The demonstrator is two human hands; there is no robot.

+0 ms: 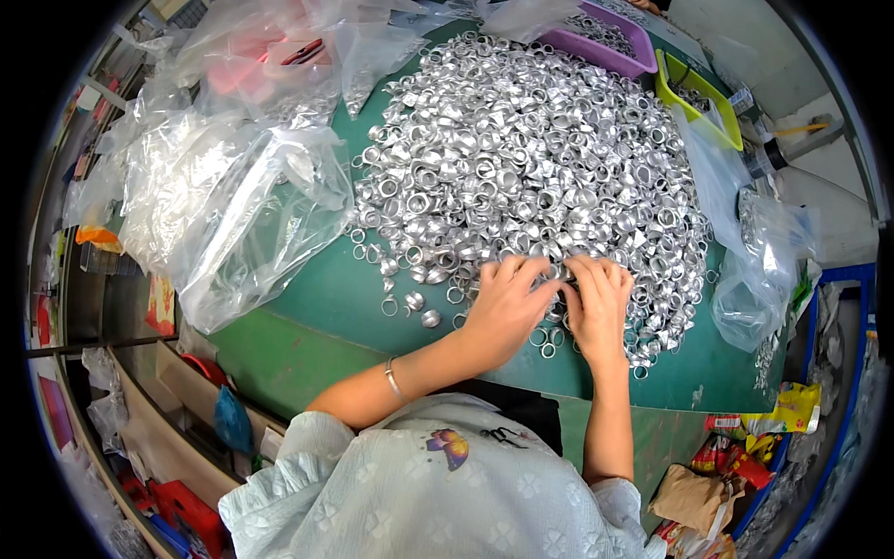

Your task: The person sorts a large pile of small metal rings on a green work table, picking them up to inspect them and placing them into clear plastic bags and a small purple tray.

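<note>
A broad heap of shiny silver metal rings (540, 158) covers the middle of the green table (326, 303). Both hands work at the heap's near edge, close together, with thumbs almost meeting. My left hand (507, 307) bends its fingers down among the rings, closed over something hidden beneath them. Its wrist wears a silver bangle (392, 380). Beside it, my right hand (599, 307) curls its fingers in too, their tips slightly smeared. What it pinches, if anything, does not show. A few loose rings (548, 343) lie just below, between the hands.
Crumpled clear plastic bags (251, 205) fill the table's left side; another bag (759, 279) lies right. A purple basket (610, 42) and a yellow-green basket (698, 98), both holding metal pieces, stand far right. Shelves (177, 401) flank the lower left. Colourful packets (736, 456) lie lower right.
</note>
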